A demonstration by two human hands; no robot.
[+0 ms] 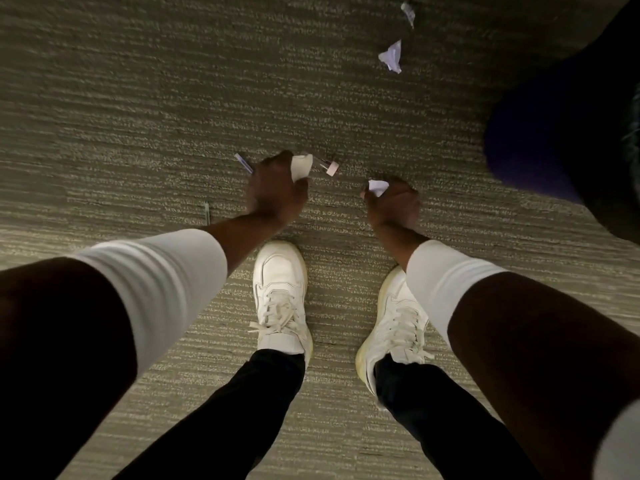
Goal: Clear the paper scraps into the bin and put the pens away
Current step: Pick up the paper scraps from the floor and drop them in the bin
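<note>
scraps [391, 57] on carpet [173, 98] beyond both hands.

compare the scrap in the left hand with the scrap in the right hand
The left hand grips the larger scrap, a cream piece sticking up past the knuckles. The right hand grips a smaller scrap, whiter, just peeking out. Both are crumpled paper held in closed fists above the carpet.
</note>
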